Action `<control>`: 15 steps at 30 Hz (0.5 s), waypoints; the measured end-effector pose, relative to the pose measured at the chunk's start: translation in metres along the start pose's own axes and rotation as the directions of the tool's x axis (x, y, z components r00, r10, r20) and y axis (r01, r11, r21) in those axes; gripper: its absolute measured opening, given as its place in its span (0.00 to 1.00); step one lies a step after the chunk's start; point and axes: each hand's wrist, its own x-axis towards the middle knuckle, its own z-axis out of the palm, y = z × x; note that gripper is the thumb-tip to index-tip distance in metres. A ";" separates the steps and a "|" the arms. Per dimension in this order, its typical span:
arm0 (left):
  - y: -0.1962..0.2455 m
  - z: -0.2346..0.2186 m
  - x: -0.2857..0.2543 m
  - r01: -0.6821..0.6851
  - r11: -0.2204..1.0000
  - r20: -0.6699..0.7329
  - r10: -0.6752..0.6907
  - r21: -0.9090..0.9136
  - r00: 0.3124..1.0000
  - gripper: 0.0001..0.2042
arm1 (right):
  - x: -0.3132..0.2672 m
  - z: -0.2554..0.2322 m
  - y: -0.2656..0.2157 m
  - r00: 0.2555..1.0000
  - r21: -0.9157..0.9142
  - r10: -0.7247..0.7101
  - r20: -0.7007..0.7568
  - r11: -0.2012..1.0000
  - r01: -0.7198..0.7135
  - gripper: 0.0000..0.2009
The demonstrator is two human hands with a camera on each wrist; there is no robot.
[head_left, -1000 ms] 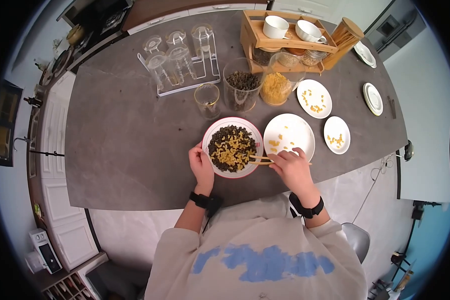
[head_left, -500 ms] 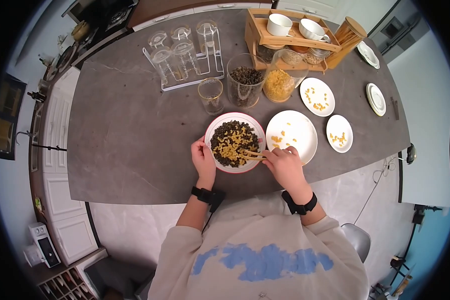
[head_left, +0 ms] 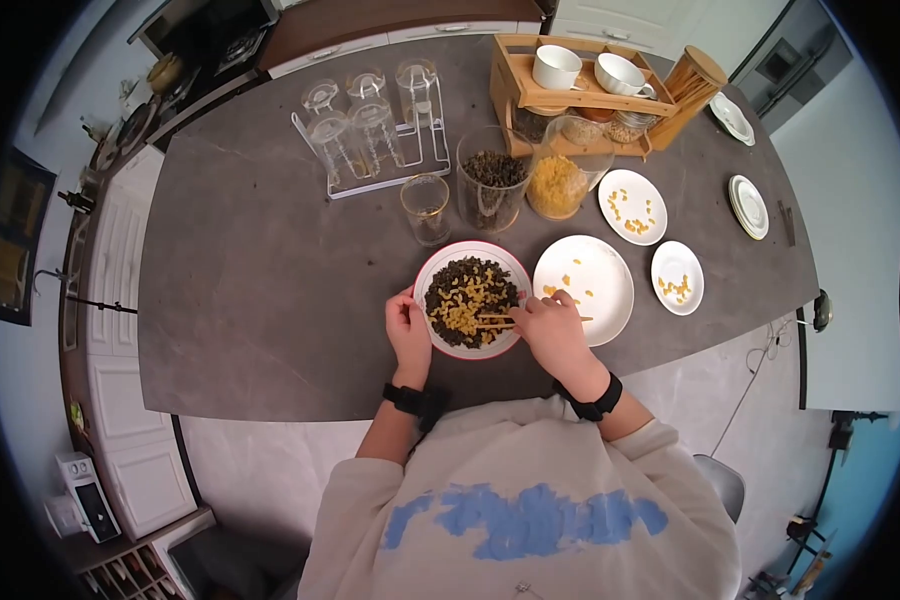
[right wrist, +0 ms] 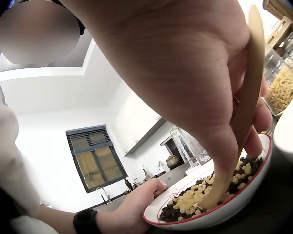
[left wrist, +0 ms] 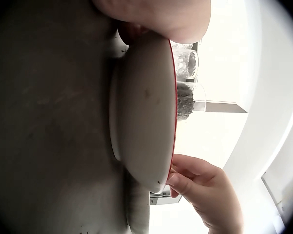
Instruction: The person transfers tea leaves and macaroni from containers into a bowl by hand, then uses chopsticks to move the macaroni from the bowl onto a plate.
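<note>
A white bowl [head_left: 473, 250] with a red rim holds dark, crumbly bits under small yellow pasta pieces [right wrist: 189, 201]. At its left side my left hand [head_left: 408, 335] grips the rim, and the thumb lies along the edge in the right wrist view. My right hand [head_left: 552, 335] pinches wooden tongs [right wrist: 253, 73] over the bowl's right edge. The tongs' tips [head_left: 485, 321] rest among the yellow pieces, inside the bowl. Right beside the bowl, partly under my right hand, lies a white plate [head_left: 610, 290] with a few yellow pieces on it.
Behind the bowl stand an empty glass [head_left: 427, 212], a tall jar of dark bits [head_left: 492, 195] and a jar of yellow pasta [head_left: 558, 185]. Two smaller plates [head_left: 634, 180] with yellow pieces sit at the right. Further back are a glass rack [head_left: 390, 182] and a wooden shelf [head_left: 510, 85].
My right hand has moved left with the tongs, from the bowl's right edge to inside over its contents. The left hand keeps its hold on the rim.
</note>
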 end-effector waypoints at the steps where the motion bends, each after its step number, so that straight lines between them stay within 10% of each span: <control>1: 0.000 0.000 -0.001 0.002 1.000 -0.003 -0.002 0.000 1.000 0.03 | 0.001 0.001 0.001 1.000 0.001 -0.006 -0.019 1.000 0.006 0.11; 15: -0.002 -0.001 0.001 0.006 0.999 -0.012 -0.006 -0.040 1.000 0.03 | -0.010 0.003 0.007 0.997 0.051 0.006 -0.079 0.999 -0.002 0.07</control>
